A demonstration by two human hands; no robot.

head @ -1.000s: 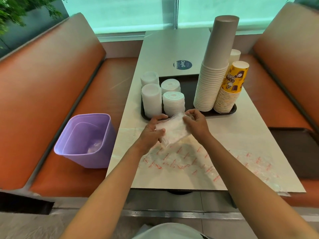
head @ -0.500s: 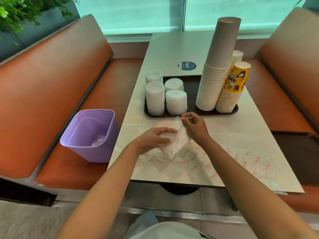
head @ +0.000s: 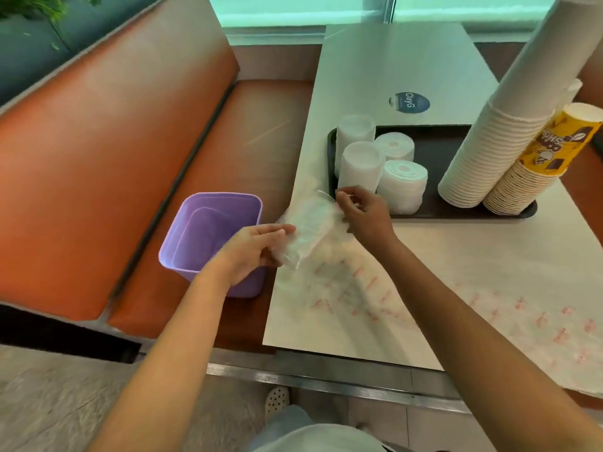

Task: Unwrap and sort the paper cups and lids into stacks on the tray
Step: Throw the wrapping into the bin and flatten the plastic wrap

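Spanning both hands: clear wrapper (head: 306, 233), left hand (head: 257, 247) gripping, right hand (head: 365, 212) pinching.

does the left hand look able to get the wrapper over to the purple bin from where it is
Probably yes. The left hand grips the clear wrapper right beside the purple bin, whose open top has nothing over it. The right hand also pinches the wrapper and would need to let go.
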